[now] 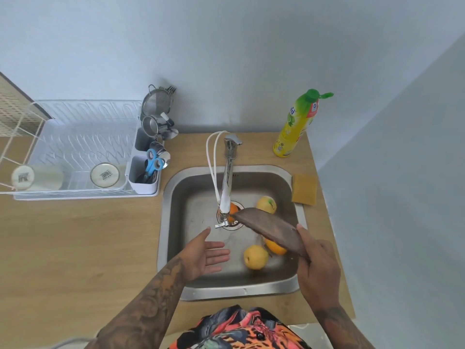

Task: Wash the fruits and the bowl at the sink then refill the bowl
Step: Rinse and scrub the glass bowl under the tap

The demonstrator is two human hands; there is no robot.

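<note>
Right hand (317, 268): grips the rim of the brown bowl (270, 229); bowl tilted on edge above the sink (289, 285)
Left hand (206, 255): fingers spread, holding nothing, over the sink's left part
Fruits: two yellow (255, 256) (266, 204), two orange (275, 246) (233, 209), all inside the sink
Faucet (227, 182): reaches over the sink from behind it

Only blurred, unreadable print on yellow bottle (292, 129), cups (104, 175).
</note>
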